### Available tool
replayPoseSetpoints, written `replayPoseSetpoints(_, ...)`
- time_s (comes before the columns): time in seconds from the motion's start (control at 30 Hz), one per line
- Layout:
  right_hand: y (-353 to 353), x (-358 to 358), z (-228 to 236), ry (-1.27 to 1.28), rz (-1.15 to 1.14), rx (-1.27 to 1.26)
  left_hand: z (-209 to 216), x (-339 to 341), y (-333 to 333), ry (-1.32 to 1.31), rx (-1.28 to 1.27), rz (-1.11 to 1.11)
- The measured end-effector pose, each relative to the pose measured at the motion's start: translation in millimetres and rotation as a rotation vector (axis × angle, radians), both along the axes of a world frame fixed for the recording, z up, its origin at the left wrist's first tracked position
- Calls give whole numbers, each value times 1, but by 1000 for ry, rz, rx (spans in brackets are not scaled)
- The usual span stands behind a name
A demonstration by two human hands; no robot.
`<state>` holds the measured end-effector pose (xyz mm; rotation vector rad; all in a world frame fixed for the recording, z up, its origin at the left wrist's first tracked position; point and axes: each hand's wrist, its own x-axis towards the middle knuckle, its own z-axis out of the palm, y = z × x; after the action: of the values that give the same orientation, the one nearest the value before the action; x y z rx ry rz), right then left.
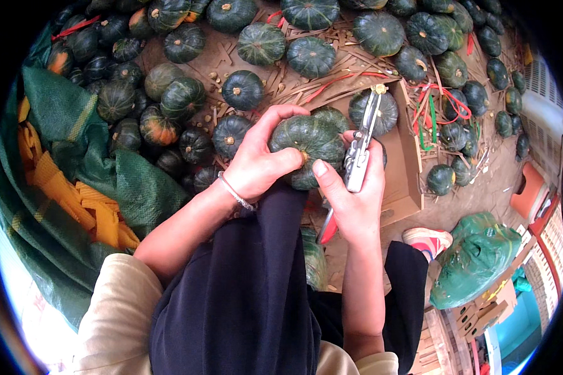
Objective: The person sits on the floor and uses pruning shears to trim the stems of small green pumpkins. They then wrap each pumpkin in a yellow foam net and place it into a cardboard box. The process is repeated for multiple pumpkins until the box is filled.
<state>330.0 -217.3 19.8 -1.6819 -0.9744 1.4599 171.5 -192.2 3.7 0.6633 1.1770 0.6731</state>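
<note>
A dark green, ribbed pumpkin (pixel 311 145) is held up over my lap. My left hand (pixel 261 153) grips its left side, with the thumb pressed by the stem. Wrapped in my right hand (pixel 356 194) is a long silver hand tool (pixel 364 147) with a yellowish tip. A red part shows below that hand; I cannot tell the tool's exact kind. The right thumb lies close against the pumpkin's lower right edge. Just beyond is an open cardboard box (pixel 408 178), with a green pumpkin (pixel 381 114) at its far end. Its near part is partly hidden by my hands.
Many green pumpkins (pixel 261 44) lie across the floor, piled at the left and far side among cardboard strips. Green woven sheeting (pixel 59 119) covers yellow material (pixel 59 184) at the left. A full green plastic bag (pixel 478 256) and a red stool (pixel 527 190) stand at the right.
</note>
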Motion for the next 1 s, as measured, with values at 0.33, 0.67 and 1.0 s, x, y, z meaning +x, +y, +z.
replayPoseSetpoints(0.33, -9, 5, -3, 122, -46, -113, -7, -12, -17, -17, 135, -76)
replayPoseSetpoints(0.67, -58, 77, 20, -80, -364, -232, -16, -251, -29, 1371, 401, -628)
replayPoseSetpoints(1.0, -70, 123, 18, 255, -522, -339, -116, -373, -90, 1508, 395, -178)
